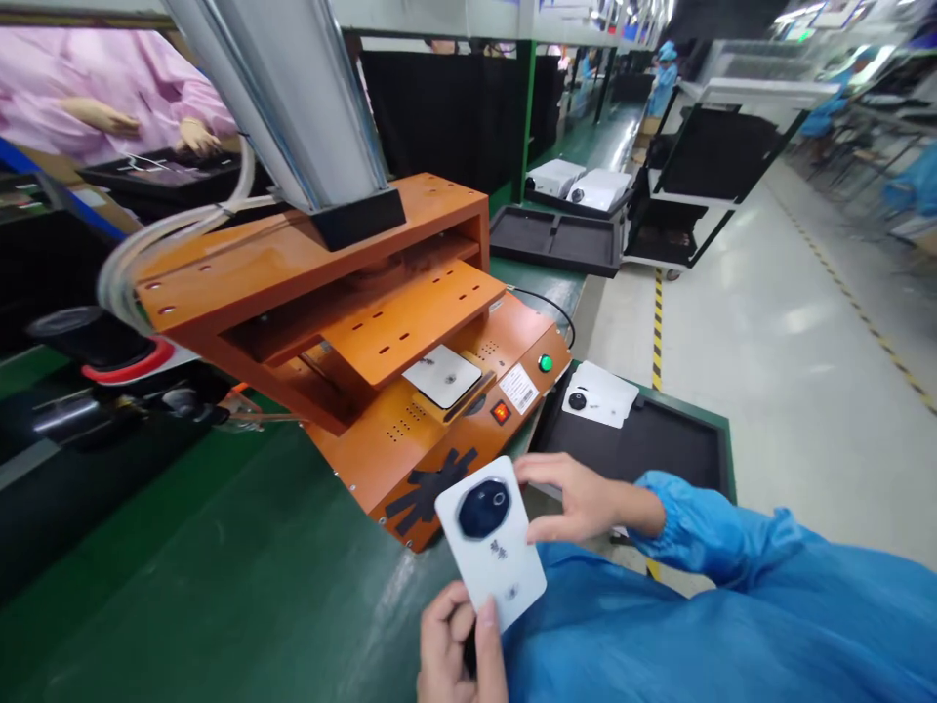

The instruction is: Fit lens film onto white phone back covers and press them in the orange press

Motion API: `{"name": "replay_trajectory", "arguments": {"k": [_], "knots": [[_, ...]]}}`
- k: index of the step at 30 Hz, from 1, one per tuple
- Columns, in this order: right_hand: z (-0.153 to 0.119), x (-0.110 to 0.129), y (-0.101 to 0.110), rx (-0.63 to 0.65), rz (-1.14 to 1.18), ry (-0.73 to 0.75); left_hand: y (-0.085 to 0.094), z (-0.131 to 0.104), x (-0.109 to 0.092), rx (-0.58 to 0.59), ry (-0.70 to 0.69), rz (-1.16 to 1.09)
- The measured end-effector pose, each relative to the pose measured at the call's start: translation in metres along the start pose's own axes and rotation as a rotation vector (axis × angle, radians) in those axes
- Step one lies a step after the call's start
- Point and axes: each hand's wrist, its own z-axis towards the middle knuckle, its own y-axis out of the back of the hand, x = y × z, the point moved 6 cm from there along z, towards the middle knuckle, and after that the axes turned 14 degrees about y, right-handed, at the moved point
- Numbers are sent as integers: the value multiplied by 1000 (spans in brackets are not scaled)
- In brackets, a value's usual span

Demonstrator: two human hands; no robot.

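My left hand [465, 644] grips the lower end of a white phone back cover [505, 561], thumb on its face. The cover is tilted, with a large dark camera ring at the top and small dark marks below. Something dark shows between the fingers, too hidden to name. My right hand [575, 498] is at the cover's right edge, fingers apart; thumb and forefinger seem to touch that edge. Behind them stands an orange press [431, 430]. Another white cover [444, 377] lies on its bed, partly under the raised orange plate [417, 322].
To the right, a black tray [659, 454] holds white covers [600, 394]. Farther back are another black tray [556, 242], white stacks [601, 188] and a wheeled cart [695, 186]. A metal cylinder [282, 98] rises above the press. A co-worker's gloved hands [196, 137] are at upper left.
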Motion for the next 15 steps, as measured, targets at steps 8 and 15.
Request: {"name": "replay_trajectory", "arguments": {"k": [8, 15], "knots": [[-30, -38, 101, -23, -263, -282, -26, 9, -43, 12, -1026, 675], [-37, -78, 151, 272, -634, -296, -20, 22, -71, -387, -1065, 994]]}}
